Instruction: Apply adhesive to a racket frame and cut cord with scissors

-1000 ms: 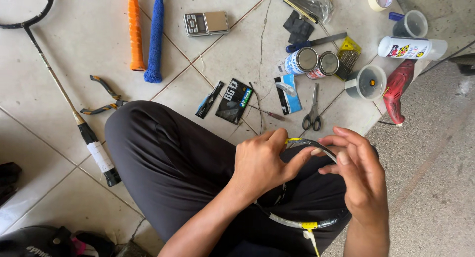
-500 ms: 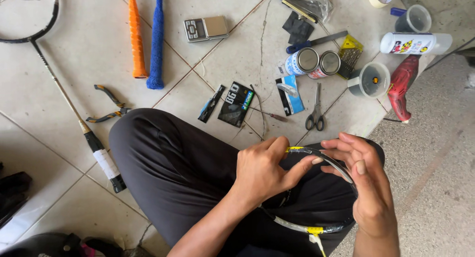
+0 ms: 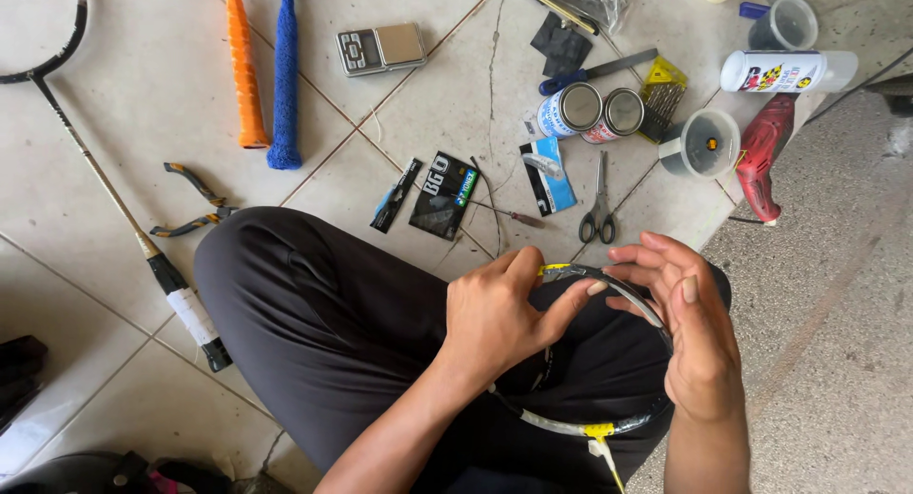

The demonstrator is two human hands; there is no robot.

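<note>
Over your lap, your left hand (image 3: pixel 495 313) and right hand (image 3: pixel 689 337) pinch the racket frame (image 3: pixel 628 299) with curled fingers; scissors (image 3: pixel 599 209) and cans (image 3: pixel 594 109) crowd the floor just ahead.

Black racket frame (image 3: pixel 623 294) w/ yellow & white patches is seen betw. the fingers; beyond fingertips: black-handled scissors (image 3: pixel 597 204), red drill (image 3: pixel 764 156), orange grip (image 3: pixel 242 61), blue grip (image 3: pixel 284 71).

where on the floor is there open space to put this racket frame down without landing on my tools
Bare tile lies left of the orange grip, between it and the racket shaft, above the pliers. Another patch lies between the small scale and the cans. Around the scissors, cups and red tool it is crowded.
</note>
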